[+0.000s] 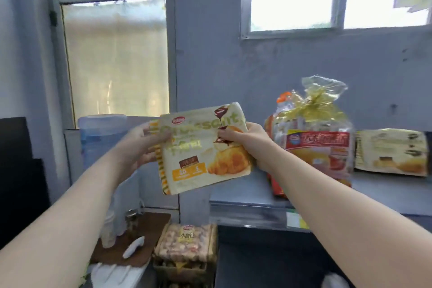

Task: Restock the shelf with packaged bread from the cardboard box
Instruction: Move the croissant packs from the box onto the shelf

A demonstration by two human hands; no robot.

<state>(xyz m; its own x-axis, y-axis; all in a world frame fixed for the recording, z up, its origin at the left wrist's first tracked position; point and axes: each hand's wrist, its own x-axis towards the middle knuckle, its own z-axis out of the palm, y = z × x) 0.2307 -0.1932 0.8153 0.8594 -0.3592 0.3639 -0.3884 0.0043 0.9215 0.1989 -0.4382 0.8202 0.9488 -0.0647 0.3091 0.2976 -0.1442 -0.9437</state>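
Both-handed, left hand point(142, 145) and right hand point(243, 140) grip a croissant pack point(201, 147) by its sides, raised left of the shelf point(257, 196)

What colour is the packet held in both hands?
Cream croissant packet with yellow accents and a golden croissant picture, seen in the head view.

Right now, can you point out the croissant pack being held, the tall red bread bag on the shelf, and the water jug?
croissant pack point(201, 152): head view, middle of its front face.
red bread bag point(318, 142): head view, on its red label.
water jug point(100, 133): head view, upper body.
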